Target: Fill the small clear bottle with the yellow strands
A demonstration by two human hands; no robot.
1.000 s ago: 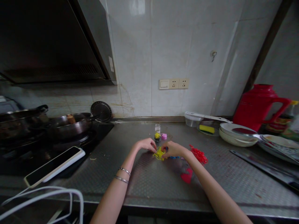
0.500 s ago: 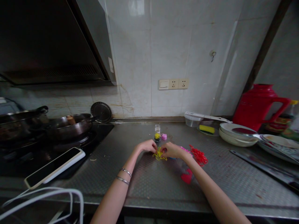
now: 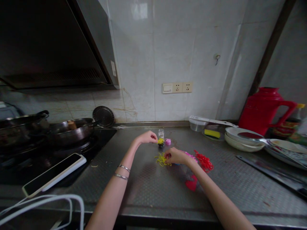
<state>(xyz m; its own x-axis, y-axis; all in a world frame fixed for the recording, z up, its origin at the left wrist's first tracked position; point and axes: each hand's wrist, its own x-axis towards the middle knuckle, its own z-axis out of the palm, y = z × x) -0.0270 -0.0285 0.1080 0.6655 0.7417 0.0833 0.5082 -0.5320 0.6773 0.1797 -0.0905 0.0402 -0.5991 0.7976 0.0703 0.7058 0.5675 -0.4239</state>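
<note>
A flat phone in a white case [image 3: 54,174] lay on the dark glass stove, beside a round steel pan [image 3: 69,131]. On the dimpled steel counter [image 3: 148,188], the left hand [image 3: 146,138], two thin metal bangles on its wrist, had its fingertips pinched together at the mouth of a small clear glass jar [image 3: 161,135] with yellow bits inside; whether they gripped one was too small to tell. Nearer me, a loose tangle of thin yellow loops [image 3: 161,159] lay flat. The right hand [image 3: 176,156] was curled, its fingertips touching the tangle's edge; I couldn't tell whether it held any. A knobbly red heap [image 3: 204,161] lay just right of it.
</note>
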